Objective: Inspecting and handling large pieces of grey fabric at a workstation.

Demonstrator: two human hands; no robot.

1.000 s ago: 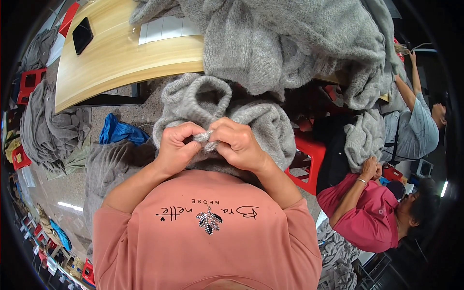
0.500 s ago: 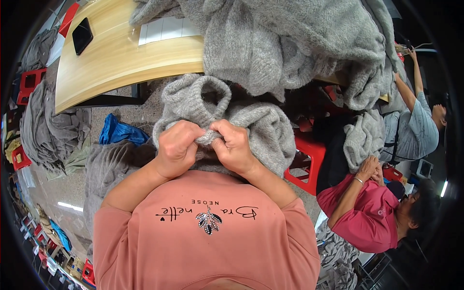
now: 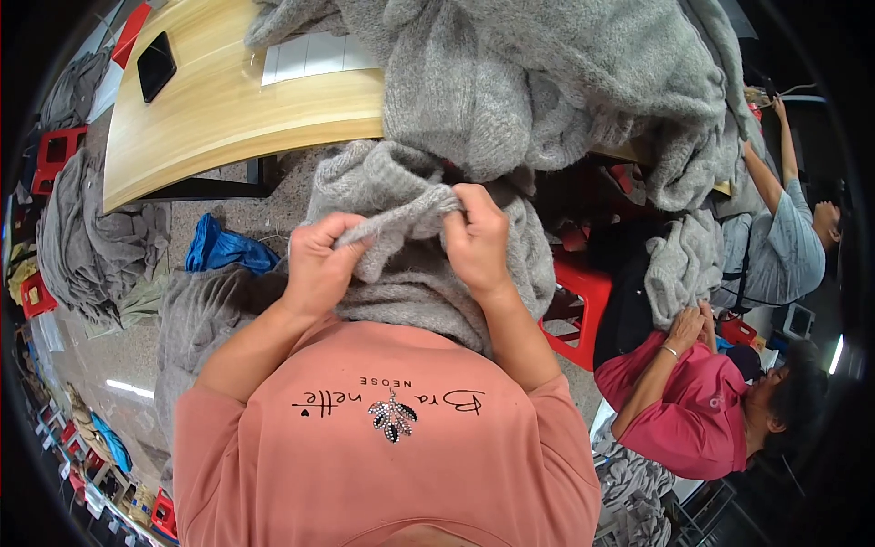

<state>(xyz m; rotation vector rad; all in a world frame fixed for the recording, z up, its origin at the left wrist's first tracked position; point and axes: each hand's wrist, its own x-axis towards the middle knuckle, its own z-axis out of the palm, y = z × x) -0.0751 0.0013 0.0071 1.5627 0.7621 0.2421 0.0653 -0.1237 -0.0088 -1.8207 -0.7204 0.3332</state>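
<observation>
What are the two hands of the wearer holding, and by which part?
A grey knitted garment; the left hand and the right hand grip its band-like edge, at separate places.

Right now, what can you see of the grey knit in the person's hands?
The grey knitted garment looks fuzzy, soft and flecked, like wool. It lies bunched in loose folds just beyond the pink shirt. The left hand and right hand pinch a band-like edge, which slants between them, higher at the right. Folds hide its full shape.

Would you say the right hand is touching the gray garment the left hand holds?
Touching: the head view shows the right hand pinching that gray garment by its edge.
</observation>
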